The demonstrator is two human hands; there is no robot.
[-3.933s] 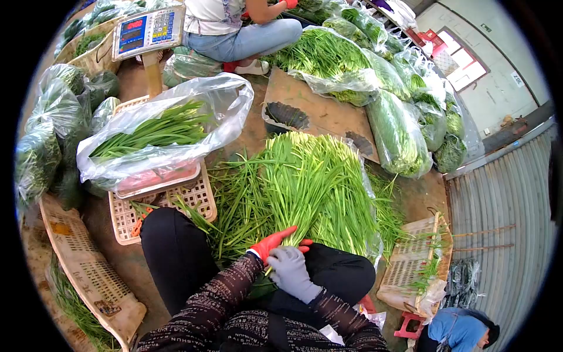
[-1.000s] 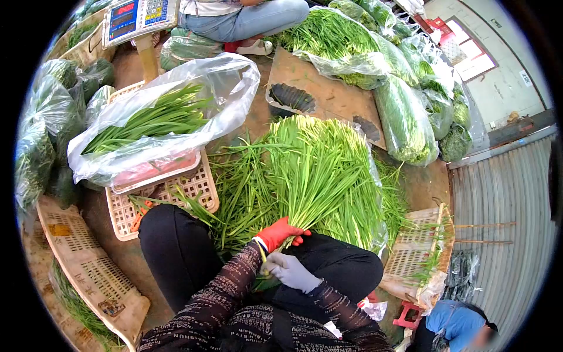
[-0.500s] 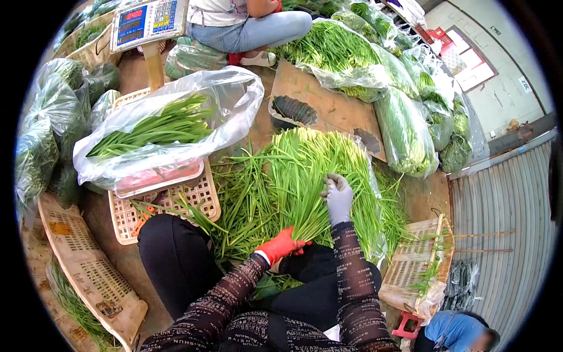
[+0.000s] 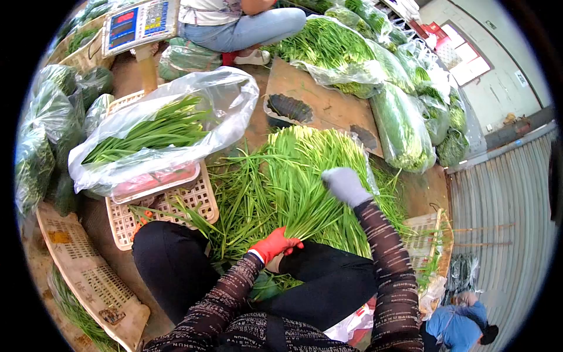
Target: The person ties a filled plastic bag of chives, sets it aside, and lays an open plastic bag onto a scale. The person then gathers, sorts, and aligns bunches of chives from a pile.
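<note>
My left hand, in a red glove, is closed around the lower ends of a bunch of garlic chives, just above my folded leg. The bunch fans away from me onto a big pile of garlic chives with pale ends at the far side. Over the right part of the pile is my right hand, in a grey glove. Its fingers are curled closed, and whatever they may hold is hidden from view.
On the left, a digital scale carries an open plastic bag of chives above a plastic crate. Bagged greens lie at the right. One person sits ahead; another is at lower right.
My right hand has moved a little right and toward me, its forearm swinging outward. My left hand stays on the bunch. The person at lower right has shifted posture.
</note>
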